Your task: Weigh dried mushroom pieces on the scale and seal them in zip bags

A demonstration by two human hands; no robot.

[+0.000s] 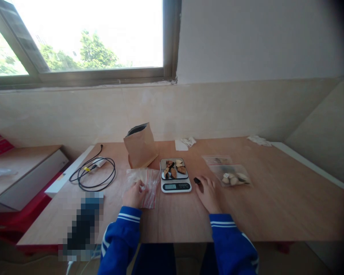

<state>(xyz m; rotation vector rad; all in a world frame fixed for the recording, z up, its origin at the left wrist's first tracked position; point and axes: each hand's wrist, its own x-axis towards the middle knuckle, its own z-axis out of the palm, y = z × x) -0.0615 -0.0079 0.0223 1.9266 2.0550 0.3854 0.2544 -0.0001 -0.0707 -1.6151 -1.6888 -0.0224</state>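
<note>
My left hand (134, 194) lies over a stack of clear zip bags (151, 183) with red strips, its fingers curled and closed on the plastic. Between the fingertips of my right hand (208, 194) is a small dark piece (197, 180), just right of the scale. The white digital kitchen scale (164, 190) stands between both hands with its display lit. On its metal plate lie several dried brown, black and pale slices (173, 172). Behind the bags a brown kraft pouch (141, 145) stands upright with its top open.
To the right lie zip bags holding pale slices (232, 178). Crumpled white tissue (189, 142) is at the table's back edge. On the left are a coiled black cable (79, 179), a white adapter (100, 162) and a pixelated dark object (84, 223). A window and wall rise behind.
</note>
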